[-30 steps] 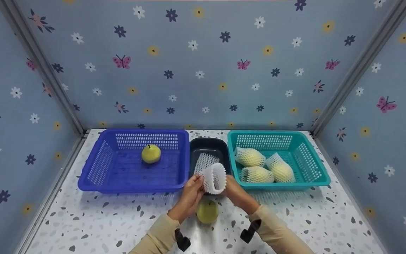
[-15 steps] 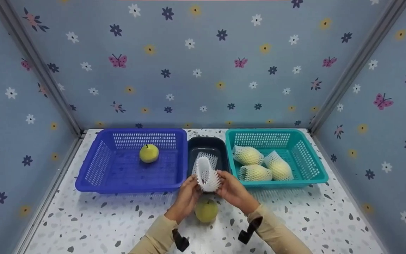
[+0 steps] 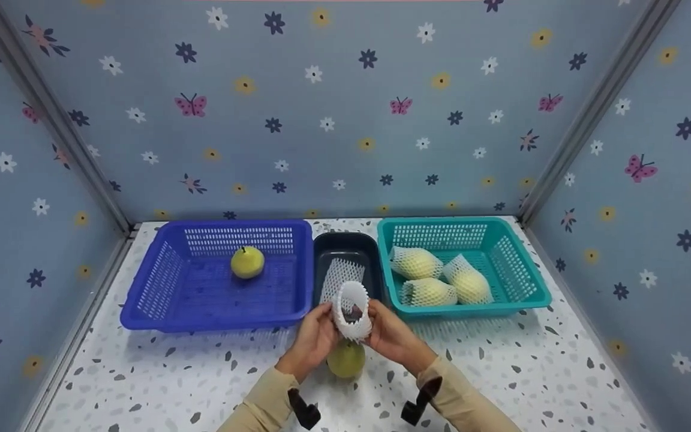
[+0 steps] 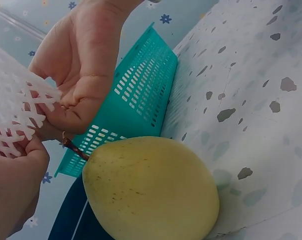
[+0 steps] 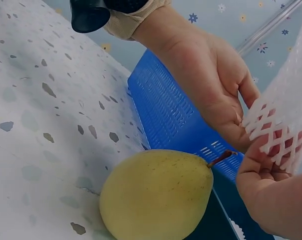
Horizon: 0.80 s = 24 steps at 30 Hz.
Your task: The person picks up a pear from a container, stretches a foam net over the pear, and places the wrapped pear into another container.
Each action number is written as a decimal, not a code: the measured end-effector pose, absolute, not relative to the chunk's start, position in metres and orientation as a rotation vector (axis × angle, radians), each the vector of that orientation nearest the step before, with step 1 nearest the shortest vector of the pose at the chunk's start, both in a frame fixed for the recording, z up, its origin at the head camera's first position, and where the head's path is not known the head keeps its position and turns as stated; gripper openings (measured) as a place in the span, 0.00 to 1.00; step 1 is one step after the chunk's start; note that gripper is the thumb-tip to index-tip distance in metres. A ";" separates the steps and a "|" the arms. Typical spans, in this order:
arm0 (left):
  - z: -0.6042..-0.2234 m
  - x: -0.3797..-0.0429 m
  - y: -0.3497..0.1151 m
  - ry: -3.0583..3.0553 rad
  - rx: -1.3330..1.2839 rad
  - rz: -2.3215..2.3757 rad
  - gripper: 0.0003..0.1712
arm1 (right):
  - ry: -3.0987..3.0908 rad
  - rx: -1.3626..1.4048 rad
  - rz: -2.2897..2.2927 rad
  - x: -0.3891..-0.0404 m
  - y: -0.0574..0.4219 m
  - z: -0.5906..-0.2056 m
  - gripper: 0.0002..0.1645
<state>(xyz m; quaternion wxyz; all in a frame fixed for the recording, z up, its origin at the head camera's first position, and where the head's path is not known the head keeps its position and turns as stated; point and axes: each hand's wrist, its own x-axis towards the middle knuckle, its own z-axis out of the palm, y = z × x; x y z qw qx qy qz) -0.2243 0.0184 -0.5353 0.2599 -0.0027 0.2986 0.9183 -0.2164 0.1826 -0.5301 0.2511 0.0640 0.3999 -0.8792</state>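
Two bare hands hold a white foam net (image 3: 354,332), its mouth spread wide. The left hand (image 3: 311,341) pinches the rim near nine o'clock; the right hand (image 3: 396,337) pinches it near three. A yellow-green pear (image 3: 346,361) stands stem up on the speckled table (image 3: 201,372), at six o'clock from the net. A blue basket (image 3: 225,294) sits at ten o'clock.

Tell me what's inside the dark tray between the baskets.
White foam netting lies inside the dark tray. The held foam sleeve, left hand and right hand cover much of its near end, so anything there cannot be seen.
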 end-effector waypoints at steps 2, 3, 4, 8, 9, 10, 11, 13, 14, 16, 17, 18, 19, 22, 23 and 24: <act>-0.536 -0.224 0.019 0.786 0.013 2.480 0.25 | 1.109 0.175 -2.402 -0.215 0.183 -0.531 0.19; -0.536 -0.224 0.019 0.774 0.017 2.481 0.24 | 1.116 0.179 -2.410 -0.215 0.183 -0.531 0.17; -0.537 -0.224 0.020 0.767 0.025 2.481 0.24 | 1.119 0.180 -2.416 -0.214 0.184 -0.531 0.16; -0.540 -0.222 0.018 0.768 0.040 2.462 0.22 | 1.132 0.170 -2.427 -0.213 0.184 -0.531 0.14; -0.540 -0.222 0.018 0.775 0.040 2.457 0.22 | 1.134 0.165 -2.430 -0.213 0.183 -0.531 0.14; -0.541 -0.221 0.018 0.780 0.041 2.452 0.22 | 1.132 0.162 -2.431 -0.213 0.183 -0.531 0.15; -0.541 -0.221 0.017 0.788 0.041 2.450 0.22 | 1.131 0.161 -2.433 -0.212 0.183 -0.530 0.15; -0.541 -0.220 0.016 0.794 0.032 2.455 0.23 | 1.119 0.163 -2.437 -0.212 0.183 -0.530 0.15; -0.541 -0.219 0.016 0.796 0.029 2.460 0.24 | 1.111 0.167 -2.440 -0.211 0.183 -0.530 0.15; -0.541 -0.219 0.015 0.805 0.021 2.467 0.24 | 1.092 0.181 -2.445 -0.210 0.183 -0.530 0.15; -0.542 -0.218 0.015 0.816 0.024 2.467 0.25 | 1.081 0.189 -2.451 -0.210 0.184 -0.530 0.15; -0.542 -0.218 0.014 0.827 0.014 2.466 0.24 | 1.069 0.193 -2.456 -0.210 0.184 -0.531 0.16; -0.543 -0.217 0.013 0.842 0.014 2.465 0.24 | 1.063 0.193 -2.459 -0.209 0.184 -0.531 0.16; -0.544 -0.215 0.011 0.865 -0.006 2.462 0.25 | 1.055 0.192 -2.458 -0.208 0.185 -0.533 0.16; -0.545 -0.214 0.010 0.870 -0.002 2.458 0.25 | 1.049 0.197 -2.456 -0.207 0.186 -0.534 0.16; -0.545 -0.213 0.008 0.872 -0.007 2.454 0.25 | 1.047 0.202 -2.454 -0.207 0.186 -0.535 0.15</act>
